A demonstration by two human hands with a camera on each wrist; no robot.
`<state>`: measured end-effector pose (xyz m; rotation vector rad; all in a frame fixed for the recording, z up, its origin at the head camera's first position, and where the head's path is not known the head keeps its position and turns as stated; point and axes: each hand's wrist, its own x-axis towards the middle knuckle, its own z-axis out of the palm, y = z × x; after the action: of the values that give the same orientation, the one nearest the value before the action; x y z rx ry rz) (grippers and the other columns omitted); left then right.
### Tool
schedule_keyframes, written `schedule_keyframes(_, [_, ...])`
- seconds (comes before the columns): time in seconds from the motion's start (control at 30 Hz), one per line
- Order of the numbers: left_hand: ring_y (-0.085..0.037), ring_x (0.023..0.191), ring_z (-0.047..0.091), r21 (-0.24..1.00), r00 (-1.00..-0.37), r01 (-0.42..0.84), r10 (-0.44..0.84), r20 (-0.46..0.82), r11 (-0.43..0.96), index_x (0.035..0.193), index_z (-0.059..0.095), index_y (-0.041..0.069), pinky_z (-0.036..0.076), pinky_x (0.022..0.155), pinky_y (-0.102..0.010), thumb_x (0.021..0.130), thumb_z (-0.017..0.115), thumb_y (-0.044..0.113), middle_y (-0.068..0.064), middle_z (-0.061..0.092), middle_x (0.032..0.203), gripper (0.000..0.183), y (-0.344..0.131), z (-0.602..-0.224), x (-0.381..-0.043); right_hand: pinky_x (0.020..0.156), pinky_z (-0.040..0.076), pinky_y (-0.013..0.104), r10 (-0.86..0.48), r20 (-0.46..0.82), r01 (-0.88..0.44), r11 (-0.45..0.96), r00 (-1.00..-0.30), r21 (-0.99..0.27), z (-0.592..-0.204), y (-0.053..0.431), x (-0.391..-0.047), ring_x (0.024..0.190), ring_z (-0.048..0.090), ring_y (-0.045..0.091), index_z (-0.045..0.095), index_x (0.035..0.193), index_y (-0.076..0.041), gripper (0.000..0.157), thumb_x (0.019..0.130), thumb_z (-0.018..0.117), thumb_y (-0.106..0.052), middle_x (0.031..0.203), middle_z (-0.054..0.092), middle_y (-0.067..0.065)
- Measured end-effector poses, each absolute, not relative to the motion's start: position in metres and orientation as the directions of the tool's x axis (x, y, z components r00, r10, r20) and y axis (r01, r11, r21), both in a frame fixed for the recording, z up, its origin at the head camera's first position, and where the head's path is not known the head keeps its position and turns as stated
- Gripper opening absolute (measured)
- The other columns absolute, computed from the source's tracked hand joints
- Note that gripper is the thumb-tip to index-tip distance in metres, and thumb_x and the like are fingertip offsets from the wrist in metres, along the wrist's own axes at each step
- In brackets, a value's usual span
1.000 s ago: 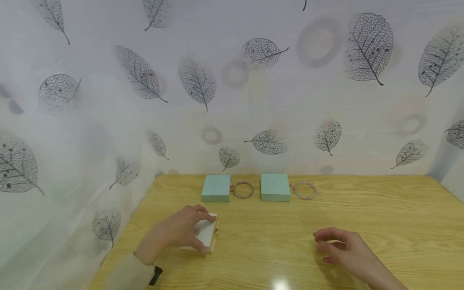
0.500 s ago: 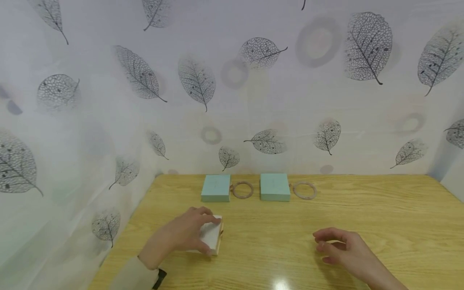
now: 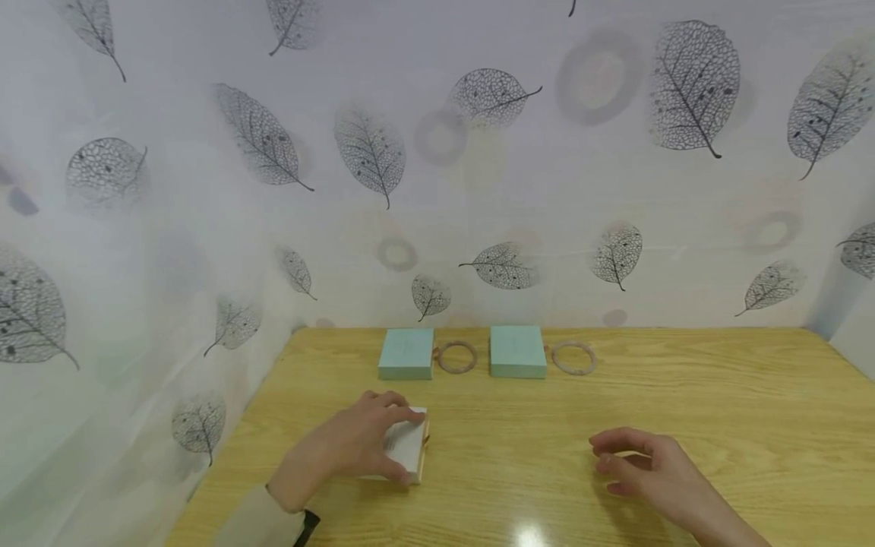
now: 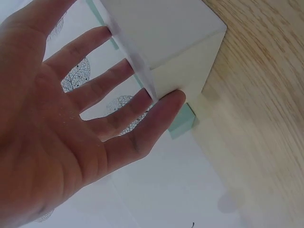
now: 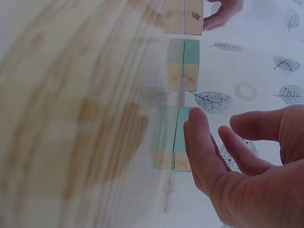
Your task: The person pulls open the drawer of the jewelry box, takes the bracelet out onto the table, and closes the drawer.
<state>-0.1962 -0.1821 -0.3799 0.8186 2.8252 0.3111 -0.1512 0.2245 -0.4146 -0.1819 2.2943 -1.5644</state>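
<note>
A white box (image 3: 410, 447) lies on the table at the left, with a light tan side and a small brown tab facing right. My left hand (image 3: 358, 441) grips it from above, thumb on the near side and fingers at the far side. In the left wrist view, the fingertips touch the edge and end of the white box (image 4: 166, 28); its far part is out of view. My right hand (image 3: 649, 475) hovers at the right with loosely bent fingers, holding nothing. The right wrist view shows it too, thumb and fingers apart.
Two pale turquoise boxes, one at left (image 3: 406, 353) and another at centre (image 3: 517, 352), stand along the table's back. Right of each lies a pinkish bangle, the first (image 3: 457, 371) and the second (image 3: 573, 372). A leaf-printed curtain (image 3: 533, 197) rises behind the wooden table (image 3: 506, 448).
My left hand has slid the white box a short way to the right and slightly nearer. The right hand has stayed in place.
</note>
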Motion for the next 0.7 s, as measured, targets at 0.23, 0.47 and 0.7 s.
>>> schedule_keyframes(0.23, [-0.027,0.118,0.047,0.252,-0.829,0.508,0.547,-0.114,0.824,0.13,0.057,0.028,0.048,0.092,-0.045,0.062,0.077,0.062,0.001,0.054,0.128,0.078,-0.179,-0.38,-0.196,0.076,0.057,0.03,-0.303,-0.219,0.103,0.357,-0.927,-0.929,-0.416,0.224,-0.152,0.1,0.064,0.016,0.054,0.123,0.004,0.042,0.094,0.058,-0.026,0.126,0.057,0.021])
schedule_keyframes(0.47, [-0.026,0.118,0.046,0.263,-0.826,0.516,0.555,-0.1,0.815,0.131,0.056,0.028,0.049,0.09,-0.043,0.065,0.077,0.058,0.001,0.053,0.128,0.076,-0.175,-0.38,-0.195,0.076,0.057,0.03,-0.315,-0.207,0.092,0.344,-0.926,-0.934,-0.418,0.224,-0.153,0.1,0.064,0.015,0.054,0.123,0.005,0.042,0.093,0.058,-0.025,0.126,0.057,0.022])
schedule_keyframes(0.7, [-0.025,0.117,0.047,0.263,-0.825,0.514,0.554,-0.107,0.817,0.132,0.055,0.029,0.05,0.087,-0.045,0.066,0.077,0.057,0.001,0.053,0.128,0.076,-0.17,-0.38,-0.195,0.076,0.057,0.03,-0.309,-0.213,0.095,0.357,-0.927,-0.929,-0.417,0.224,-0.152,0.101,0.064,0.016,0.054,0.123,0.004,0.042,0.094,0.058,-0.026,0.126,0.057,0.021])
